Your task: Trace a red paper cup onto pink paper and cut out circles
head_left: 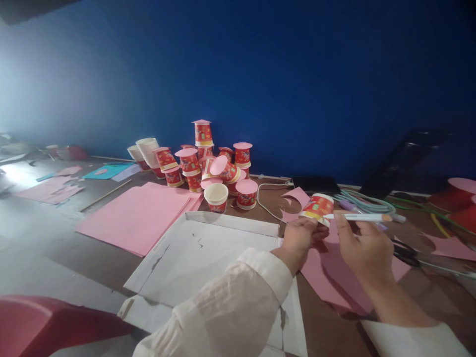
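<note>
My left hand (302,239) is closed around the lower part of a red paper cup (320,204), which is tilted above the table. In my right hand (366,248) is a white pen (364,217), held level, its tip at the cup's yellow and white rim. Below both hands lies a pink paper sheet (334,277) with cut edges. Left of them, several red cups, many topped with pink paper discs, are stacked in a cluster (193,176). One upright white-lined cup (216,197) stands in front of the cluster.
A flattened white cardboard box (208,253) lies under my left sleeve. Pink sheets (141,213) are at its left, with a thin stick (106,195) beyond. Coiled cables (360,201), scissors (405,253) and pink scraps (449,246) lie at the right, before a blue wall.
</note>
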A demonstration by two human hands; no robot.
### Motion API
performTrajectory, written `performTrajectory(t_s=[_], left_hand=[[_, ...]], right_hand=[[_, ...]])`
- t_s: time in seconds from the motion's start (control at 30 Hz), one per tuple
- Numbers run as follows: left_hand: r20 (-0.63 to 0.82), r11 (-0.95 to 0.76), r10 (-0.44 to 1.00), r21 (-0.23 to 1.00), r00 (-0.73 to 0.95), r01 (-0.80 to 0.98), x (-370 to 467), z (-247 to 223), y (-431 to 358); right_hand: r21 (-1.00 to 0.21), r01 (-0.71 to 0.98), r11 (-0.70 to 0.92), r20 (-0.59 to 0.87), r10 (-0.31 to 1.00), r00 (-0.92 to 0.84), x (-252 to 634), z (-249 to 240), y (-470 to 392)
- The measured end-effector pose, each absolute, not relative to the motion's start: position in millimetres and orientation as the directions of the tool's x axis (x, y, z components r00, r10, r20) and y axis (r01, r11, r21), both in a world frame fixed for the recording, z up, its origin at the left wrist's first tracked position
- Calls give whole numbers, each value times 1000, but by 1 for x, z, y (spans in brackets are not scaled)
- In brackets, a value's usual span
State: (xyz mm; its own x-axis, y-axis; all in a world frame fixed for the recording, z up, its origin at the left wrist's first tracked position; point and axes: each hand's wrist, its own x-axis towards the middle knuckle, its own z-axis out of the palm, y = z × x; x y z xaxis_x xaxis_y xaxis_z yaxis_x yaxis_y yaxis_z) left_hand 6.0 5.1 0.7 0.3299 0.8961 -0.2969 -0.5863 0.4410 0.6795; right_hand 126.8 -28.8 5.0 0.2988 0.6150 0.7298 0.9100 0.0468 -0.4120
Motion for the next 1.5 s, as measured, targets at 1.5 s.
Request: performTrajectory(t_s=[1.5], left_hand=[[-317,457,889,670,330,-586,6,2,5]], right_hand=[[-429,903,40,709,634,309,128,5,-29]])
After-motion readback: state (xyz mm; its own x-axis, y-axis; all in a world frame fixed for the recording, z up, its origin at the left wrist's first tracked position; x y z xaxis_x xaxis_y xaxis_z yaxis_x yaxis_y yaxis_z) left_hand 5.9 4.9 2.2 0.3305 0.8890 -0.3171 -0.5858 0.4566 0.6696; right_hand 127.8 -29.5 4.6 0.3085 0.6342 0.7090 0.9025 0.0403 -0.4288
